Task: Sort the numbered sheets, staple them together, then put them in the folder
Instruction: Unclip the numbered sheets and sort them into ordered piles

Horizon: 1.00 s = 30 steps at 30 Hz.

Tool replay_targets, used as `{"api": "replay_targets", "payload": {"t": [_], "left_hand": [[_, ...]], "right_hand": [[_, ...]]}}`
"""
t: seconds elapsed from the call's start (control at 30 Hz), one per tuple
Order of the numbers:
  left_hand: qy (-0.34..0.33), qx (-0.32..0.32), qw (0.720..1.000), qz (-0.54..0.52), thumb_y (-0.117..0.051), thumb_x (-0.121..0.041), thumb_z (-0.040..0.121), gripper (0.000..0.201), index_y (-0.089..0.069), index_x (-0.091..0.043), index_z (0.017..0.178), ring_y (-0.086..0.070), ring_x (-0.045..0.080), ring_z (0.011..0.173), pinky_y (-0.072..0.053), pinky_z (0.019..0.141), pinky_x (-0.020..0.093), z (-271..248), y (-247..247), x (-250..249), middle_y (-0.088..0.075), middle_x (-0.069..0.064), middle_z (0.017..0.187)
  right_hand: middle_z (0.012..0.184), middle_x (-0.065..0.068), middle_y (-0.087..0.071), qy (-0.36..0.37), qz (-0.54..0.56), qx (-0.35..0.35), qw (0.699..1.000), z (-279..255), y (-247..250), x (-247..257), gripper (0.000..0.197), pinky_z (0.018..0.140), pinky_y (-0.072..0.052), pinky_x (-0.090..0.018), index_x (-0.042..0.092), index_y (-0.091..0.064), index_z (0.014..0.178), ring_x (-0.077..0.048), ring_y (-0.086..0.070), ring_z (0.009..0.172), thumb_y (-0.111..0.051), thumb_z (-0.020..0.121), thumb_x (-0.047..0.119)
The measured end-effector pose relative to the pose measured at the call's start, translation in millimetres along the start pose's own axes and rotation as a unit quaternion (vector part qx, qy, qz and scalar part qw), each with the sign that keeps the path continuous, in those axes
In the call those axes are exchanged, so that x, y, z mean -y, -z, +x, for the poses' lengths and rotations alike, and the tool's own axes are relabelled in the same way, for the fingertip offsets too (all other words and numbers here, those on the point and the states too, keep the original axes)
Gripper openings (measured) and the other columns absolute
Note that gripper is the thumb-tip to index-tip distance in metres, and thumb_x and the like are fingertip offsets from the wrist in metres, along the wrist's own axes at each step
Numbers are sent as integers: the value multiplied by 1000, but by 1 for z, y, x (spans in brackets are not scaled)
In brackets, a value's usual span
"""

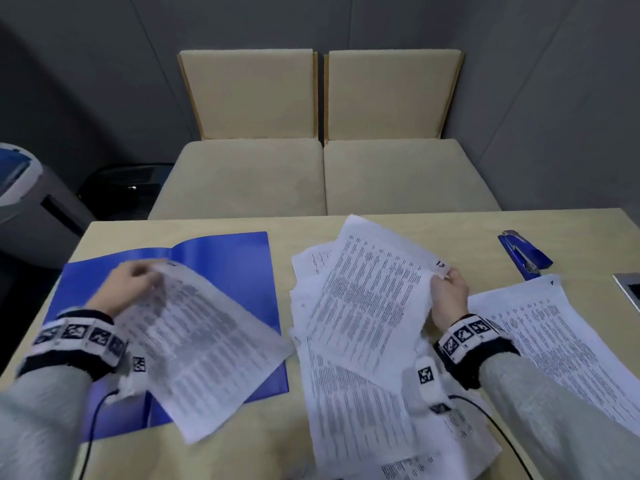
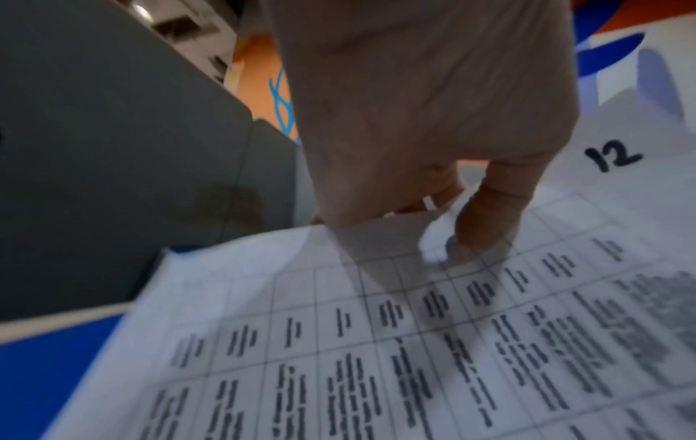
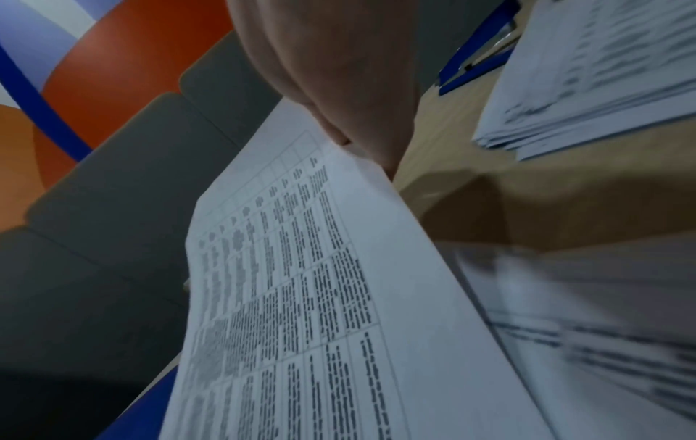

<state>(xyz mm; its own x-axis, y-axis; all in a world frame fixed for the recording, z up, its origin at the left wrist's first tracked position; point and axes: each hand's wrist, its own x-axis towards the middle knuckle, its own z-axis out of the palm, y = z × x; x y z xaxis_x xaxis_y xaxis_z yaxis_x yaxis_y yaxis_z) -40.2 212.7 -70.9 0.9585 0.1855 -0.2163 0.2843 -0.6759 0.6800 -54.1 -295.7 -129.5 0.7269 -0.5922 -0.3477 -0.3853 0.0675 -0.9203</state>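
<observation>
Two hands are pinching printed sheets above a pale wooden table (image 1: 221,455): left hand (image 1: 121,289) gripping sheet 12 (image 1: 207,341) over the open blue folder (image 1: 239,258), right hand (image 1: 448,296) lifting sheet 13 (image 1: 374,299) from a loose pile (image 1: 353,403); a stapler (image 1: 524,258) and a neater stack (image 1: 568,341) are lying right, beige seats (image 1: 322,174) and grey walls (image 1: 519,81) standing beyond.

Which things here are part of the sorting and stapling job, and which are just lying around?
Part of the job:
sheet 12, in left hand
sheet 13, in right hand
loose pile
sorted stack
blue stapler
open blue folder

Lying about:
cushioned seats
grey machine
</observation>
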Motion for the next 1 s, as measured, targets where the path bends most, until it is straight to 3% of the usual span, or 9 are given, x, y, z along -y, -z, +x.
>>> {"api": "replay_targets", "payload": {"t": [0.13, 0.3, 0.37, 0.5, 0.63, 0.77, 0.87, 0.93, 1.0], "left_hand": [[-50, -10, 998, -25, -50, -27, 66, 32, -61, 3, 68, -50, 22, 71, -38, 70, 30, -15, 50, -35, -60, 17, 72], [-55, 118, 992, -5, -59, -44, 57, 42, -63, -3, 64, -57, 23, 54, -49, 55, 24, -25, 29, -75, -63, 10, 60], [-64, 156, 984, 51, -61, -41, 67, 42, -67, -2, 81, -61, 22, 64, -49, 66, 33, -25, -4, -84, -68, 11, 73], [-134, 152, 967, 157, -41, -63, 49, 78, -69, -13, 102, -50, 20, 103, -39, 97, 40, -19, -81, -96, -54, -1, 111], [-223, 183, 929, 232, -49, -48, 63, 48, -70, -22, 98, -24, 16, 137, -11, 113, 45, -17, -133, -108, -36, -10, 145], [-213, 214, 915, 266, -45, -42, 65, 44, -65, -17, 95, -55, 18, 103, -10, 115, 46, -22, -152, -110, -59, -5, 98], [-203, 202, 924, 254, -45, -39, 66, 34, -64, -19, 85, -56, 19, 82, -16, 114, 38, -25, -145, -94, -61, -3, 81], [-196, 187, 931, 244, -45, -37, 65, 31, -64, -19, 81, -53, 20, 78, -27, 103, 32, -29, -134, -83, -65, -1, 81], [-185, 173, 936, 243, -45, -37, 65, 31, -66, -18, 78, -51, 23, 76, -31, 80, 28, -34, -123, -76, -67, 2, 78]], "right_hand": [[83, -5, -49, -8, 13, -7, 1000, -3, -29, -2, 33, 48, -31, -20, 18, -51, 100, -14, -40, 58, -34, 86, -7], [107, -7, -57, -41, -17, 66, 997, -21, -57, -14, 49, 65, -43, -27, 11, -53, 124, -23, -54, 92, -29, 84, -7], [103, -6, -57, -33, -51, 101, 993, -31, -63, -17, 46, 63, -41, -25, 15, -54, 118, -22, -54, 86, -28, 86, -7], [98, 2, -50, -33, -67, 181, 981, -52, -65, -20, 38, 63, -38, -24, 26, -50, 110, -13, -47, 73, -30, 91, 1], [106, -25, -63, -28, -18, 272, 962, -71, -72, -30, 34, 74, -41, -37, 22, -63, 96, -23, -55, 81, -38, 87, 1], [99, -10, -69, -32, -17, 313, 949, -78, -72, -30, 15, 79, -54, -36, 10, -62, 103, -25, -65, 90, -51, 94, 8], [96, -4, -65, 8, -103, 219, 970, -75, -59, -39, 18, 77, -50, -30, 14, -62, 97, -18, -60, 85, -53, 95, 30], [110, -7, -58, 58, -232, 134, 962, -69, -48, -46, 15, 88, -48, -34, 17, -57, 102, -20, -57, 98, -58, 91, 26], [118, -8, -48, 63, -334, 152, 928, -68, -43, -50, 33, 93, -43, -36, 16, -52, 112, -24, -47, 111, -65, 85, 28]]}}
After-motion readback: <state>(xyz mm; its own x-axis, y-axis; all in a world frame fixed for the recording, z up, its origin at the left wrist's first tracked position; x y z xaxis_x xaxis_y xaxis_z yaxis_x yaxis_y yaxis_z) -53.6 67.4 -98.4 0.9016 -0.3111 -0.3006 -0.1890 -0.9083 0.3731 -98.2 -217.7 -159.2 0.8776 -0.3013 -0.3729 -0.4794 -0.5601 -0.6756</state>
